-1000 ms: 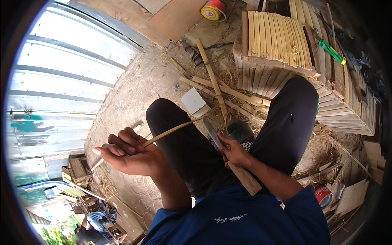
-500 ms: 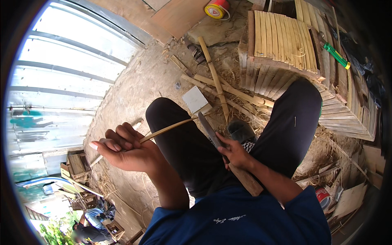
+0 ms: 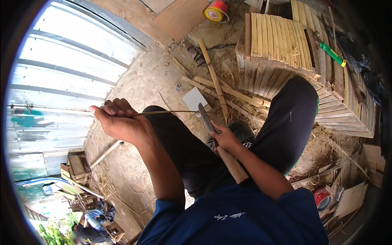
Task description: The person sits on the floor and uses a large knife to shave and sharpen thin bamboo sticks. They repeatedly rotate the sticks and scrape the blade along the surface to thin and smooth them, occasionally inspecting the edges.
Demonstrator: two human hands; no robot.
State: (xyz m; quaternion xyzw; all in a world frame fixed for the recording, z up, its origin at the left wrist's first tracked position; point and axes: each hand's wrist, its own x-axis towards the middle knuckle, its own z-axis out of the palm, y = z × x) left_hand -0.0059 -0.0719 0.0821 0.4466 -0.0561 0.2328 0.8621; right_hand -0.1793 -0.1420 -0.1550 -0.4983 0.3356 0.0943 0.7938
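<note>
My left hand (image 3: 122,121) is raised at the left of my knee, its fingers curled around one end of a thin bamboo strip (image 3: 167,112). The strip runs nearly level to the right, its far end meeting the blade of a knife (image 3: 204,116) near the tip. My right hand (image 3: 227,139) is closed around that knife between my legs. Its blade points up and away; the long wooden handle (image 3: 233,167) reaches back toward my shirt. Whether the edge bites into the strip, I cannot tell.
Bamboo poles (image 3: 213,77) and a white square plate (image 3: 194,99) lie ahead on the ground. Stacked slats (image 3: 279,41) stand at the right, with a green-handled tool (image 3: 332,54) on them. A red can (image 3: 322,199) lies lower right; another person (image 3: 87,232) is lower left.
My left hand has moved up and away, tilting the strip to nearly level with its narrow side showing. My right hand and the knife have shifted a little left.
</note>
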